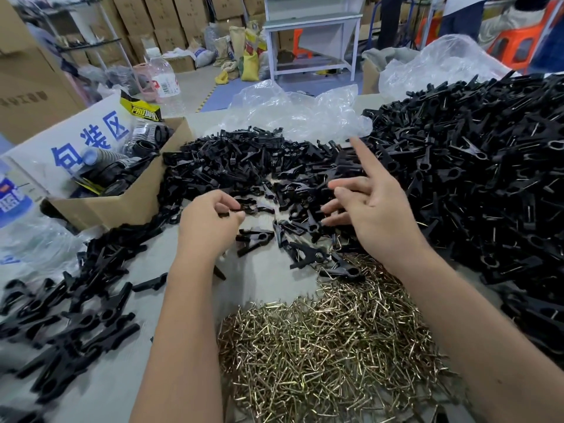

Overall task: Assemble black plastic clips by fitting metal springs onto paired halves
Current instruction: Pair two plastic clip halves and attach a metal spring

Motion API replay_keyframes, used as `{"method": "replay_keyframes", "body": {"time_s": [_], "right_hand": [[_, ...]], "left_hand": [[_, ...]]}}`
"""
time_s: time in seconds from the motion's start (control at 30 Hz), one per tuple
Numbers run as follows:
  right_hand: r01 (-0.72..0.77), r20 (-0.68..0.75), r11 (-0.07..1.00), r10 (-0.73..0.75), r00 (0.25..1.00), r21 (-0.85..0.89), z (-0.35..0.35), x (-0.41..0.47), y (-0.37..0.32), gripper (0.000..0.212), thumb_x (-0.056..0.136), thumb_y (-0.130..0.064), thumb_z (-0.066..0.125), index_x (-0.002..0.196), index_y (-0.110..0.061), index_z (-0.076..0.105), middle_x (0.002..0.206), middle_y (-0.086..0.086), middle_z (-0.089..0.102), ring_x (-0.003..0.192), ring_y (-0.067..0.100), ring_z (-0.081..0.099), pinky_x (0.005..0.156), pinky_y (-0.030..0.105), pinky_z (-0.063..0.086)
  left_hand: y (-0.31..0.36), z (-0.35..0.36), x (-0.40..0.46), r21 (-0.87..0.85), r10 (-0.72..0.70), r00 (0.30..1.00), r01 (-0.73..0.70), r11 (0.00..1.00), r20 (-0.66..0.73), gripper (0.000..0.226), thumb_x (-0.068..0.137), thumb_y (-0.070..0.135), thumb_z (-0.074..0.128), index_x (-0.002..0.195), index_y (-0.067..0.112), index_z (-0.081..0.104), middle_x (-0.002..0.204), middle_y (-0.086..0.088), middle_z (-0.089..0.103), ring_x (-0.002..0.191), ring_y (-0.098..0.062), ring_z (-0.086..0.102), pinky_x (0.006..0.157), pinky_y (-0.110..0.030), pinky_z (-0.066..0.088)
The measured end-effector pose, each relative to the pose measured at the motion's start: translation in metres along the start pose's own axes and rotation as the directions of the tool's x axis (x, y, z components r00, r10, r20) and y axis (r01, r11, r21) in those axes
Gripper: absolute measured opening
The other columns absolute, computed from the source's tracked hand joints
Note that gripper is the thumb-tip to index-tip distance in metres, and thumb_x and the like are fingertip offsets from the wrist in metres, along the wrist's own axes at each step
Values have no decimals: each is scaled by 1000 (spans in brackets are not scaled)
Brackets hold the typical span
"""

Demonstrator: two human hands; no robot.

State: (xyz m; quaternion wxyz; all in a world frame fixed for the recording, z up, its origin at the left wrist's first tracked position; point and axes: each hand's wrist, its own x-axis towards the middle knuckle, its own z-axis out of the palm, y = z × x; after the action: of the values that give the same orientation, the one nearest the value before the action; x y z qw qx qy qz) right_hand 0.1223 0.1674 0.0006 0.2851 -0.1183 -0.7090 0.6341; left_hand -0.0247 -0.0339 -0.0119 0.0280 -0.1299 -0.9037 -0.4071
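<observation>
A grey desk (268,276) carries the whole job. The largest thing on it is the big mound of black plastic clips with metal springs already fitted (476,166), filling the right side and reaching the far edge; thin wire legs show among them, so a great deal looks done. Across the middle and down the left lies a wide spread of loose black plastic clip halves (232,166), which I judge to be the stock still to be paired. In front of the person sits a heap of brass-coloured bent wire springs (329,349), also large, so plenty of work remains. A brown cardboard box (122,206) stands at the left, and crumpled clear plastic sheeting (296,114) lies behind the halves.

The right hand (375,215) hovers over the halves near the finished mound, its fingers spread wide and holding nothing, the forefinger pointing away. The left hand (210,221) is over the middle of the desk, its fingers curled and pinching a small black clip half (244,207) at their tips. No spring is in either hand, so the current clip seems only at the picking-up stage.
</observation>
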Motion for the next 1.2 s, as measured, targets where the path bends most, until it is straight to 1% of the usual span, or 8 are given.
{"method": "replay_keyframes", "body": {"time_s": [0.13, 0.23, 0.33, 0.43, 0.53, 0.87, 1.03, 1.2], "right_hand": [[213, 84, 888, -196, 977, -406, 11, -9, 4, 41, 99, -4, 65, 138, -19, 63, 89, -5, 71, 68, 11, 72, 58, 21, 59], [389, 326, 691, -229, 917, -609, 24, -19, 5, 27, 98, -13, 69, 123, -21, 75, 101, -10, 73, 91, 7, 62, 87, 24, 53], [465, 445, 591, -191, 875, -660, 30, -22, 9, 28, 101, -23, 65, 128, -26, 73, 116, -13, 69, 105, 14, 46, 97, 29, 42], [523, 558, 506, -96, 824, -686, 30, -24, 12, 35, 105, -27, 54, 139, -29, 65, 135, -12, 59, 114, 18, 36, 104, 35, 38], [528, 591, 427, 20, 806, -734, 31, -24, 15, 41, 108, -30, 43, 147, -36, 54, 153, -13, 45, 124, 20, 29, 108, 45, 37], [450, 452, 437, -107, 886, -779, 32, -23, 9, 21, 96, -48, 66, 106, -33, 76, 101, -18, 66, 105, 10, 41, 94, 37, 41], [519, 544, 391, -55, 837, -760, 38, -25, 12, 30, 105, -37, 51, 131, -38, 66, 115, -11, 60, 110, 19, 36, 93, 42, 45], [485, 485, 471, -132, 865, -736, 36, -25, 16, 17, 99, -30, 66, 110, -31, 78, 107, -16, 69, 105, 13, 44, 94, 40, 47]], "left_hand": [[4, -1, -2, 63, 0, 978, -14, 998, 209, 7, 95, 31, 73, 89, 35, 74, 90, 15, 70, 87, -5, 63, 66, -23, 43], [9, -11, -5, 28, -3, 911, -10, 1000, 413, 21, 81, 38, 87, 99, 39, 75, 100, 12, 68, 93, -12, 66, 73, -29, 53], [13, -14, -7, 101, 12, 861, -73, 992, 509, 38, 71, 16, 95, 97, 37, 75, 100, 5, 69, 88, -20, 66, 78, -39, 59], [16, -12, -8, 57, 35, 874, -71, 996, 485, 34, 69, 5, 93, 83, 30, 75, 89, 1, 70, 70, -18, 64, 70, -45, 63], [12, -12, -7, 24, 48, 899, -64, 998, 435, 30, 72, 8, 93, 72, 28, 71, 86, 1, 73, 56, -17, 67, 46, -32, 55], [3, -7, -3, -160, 15, 997, -3, 987, 74, 28, 79, 19, 90, 89, 26, 65, 74, 8, 75, 69, -8, 67, 66, -29, 49], [4, 2, -1, -157, 58, 997, -51, 986, 41, 29, 104, 20, 59, 125, 40, 67, 83, 3, 72, 71, -9, 63, 64, -25, 46], [7, 4, -1, -242, -5, 998, 18, 970, 55, 32, 108, 11, 45, 111, 28, 72, 84, 0, 72, 63, -9, 57, 59, -24, 47]]}}
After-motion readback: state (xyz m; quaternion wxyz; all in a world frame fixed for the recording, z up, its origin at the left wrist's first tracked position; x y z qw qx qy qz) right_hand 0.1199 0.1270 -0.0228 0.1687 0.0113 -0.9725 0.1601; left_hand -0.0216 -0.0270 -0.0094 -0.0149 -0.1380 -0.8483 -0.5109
